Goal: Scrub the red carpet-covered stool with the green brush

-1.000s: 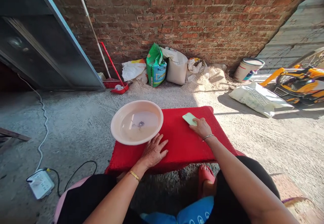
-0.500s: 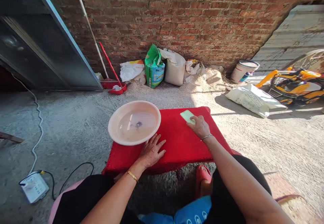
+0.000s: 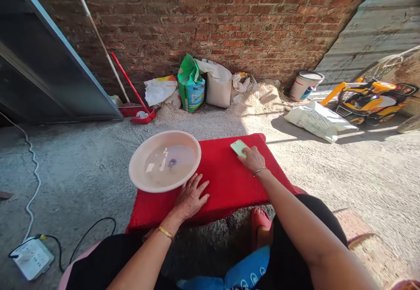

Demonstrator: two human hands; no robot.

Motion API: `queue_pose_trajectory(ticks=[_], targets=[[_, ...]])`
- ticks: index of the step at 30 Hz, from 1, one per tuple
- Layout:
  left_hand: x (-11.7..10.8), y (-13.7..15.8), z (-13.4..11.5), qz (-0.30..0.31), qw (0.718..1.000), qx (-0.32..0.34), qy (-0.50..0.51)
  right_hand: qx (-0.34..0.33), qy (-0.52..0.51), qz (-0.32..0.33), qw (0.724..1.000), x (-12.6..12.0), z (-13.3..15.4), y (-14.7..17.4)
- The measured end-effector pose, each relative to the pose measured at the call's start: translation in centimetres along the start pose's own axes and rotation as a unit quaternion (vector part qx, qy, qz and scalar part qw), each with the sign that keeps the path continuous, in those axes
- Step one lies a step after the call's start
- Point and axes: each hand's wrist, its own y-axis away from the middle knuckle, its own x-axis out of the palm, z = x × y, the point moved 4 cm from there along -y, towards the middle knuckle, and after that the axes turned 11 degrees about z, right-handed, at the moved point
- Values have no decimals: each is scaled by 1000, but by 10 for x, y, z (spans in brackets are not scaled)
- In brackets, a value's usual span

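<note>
My left hand (image 3: pixel 193 197) lies with fingers spread on the red cloth cover (image 3: pixel 223 172) of a low table, close to the near rim of a basin. This pale pink basin (image 3: pixel 139 174) holds water, with a small dark purplish patch visible in it and bright reflections on the surface. Over on the right side of the cover, my right hand (image 3: pixel 254 158) grips the near end of a light green phone (image 3: pixel 238 146). Its fingers are bent around the phone's edge, and the thumb is partly hidden.
A white power strip (image 3: pixel 33 257) with cables lies on the floor at left. Along the brick wall stand a red dustpan (image 3: pixel 146 117), a green bag (image 3: pixel 192 91), a white sack (image 3: pixel 219 89) and a bucket (image 3: pixel 306 86). A yellow ride-on toy (image 3: pixel 370 102) is at right.
The whole view has shifted, so most things sit a little further left. Both hands keep nearly the same places on the cover, the right one still at the phone.
</note>
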Motion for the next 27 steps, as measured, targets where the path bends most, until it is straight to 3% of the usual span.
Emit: queue_pose_trajectory(ticks=[6,10,12,16,19,21,24,27], targets=[[-1,0,-2,9,1000,-10,-3,202,30,-14,979,-34,-106,12],[1,3,-3,16,1000,-22,12,221,8,-27,975,-39,-134,19],[3,5,-2,20,999,-28,24,184,-15,-41,982,-35,-132,16],[7,7,0,19,998,-38,45,21,-72,-71,995,-12,-97,7],[9,7,1,31,996,-40,68,-121,-90,-83,985,14,-60,13],[10,7,1,40,995,-38,86,-193,-83,-56,976,33,-40,19],[9,8,1,48,992,-31,108,-223,-48,-16,973,52,-28,19],[8,9,1,51,991,-29,120,-242,-21,-78,967,49,-24,14]])
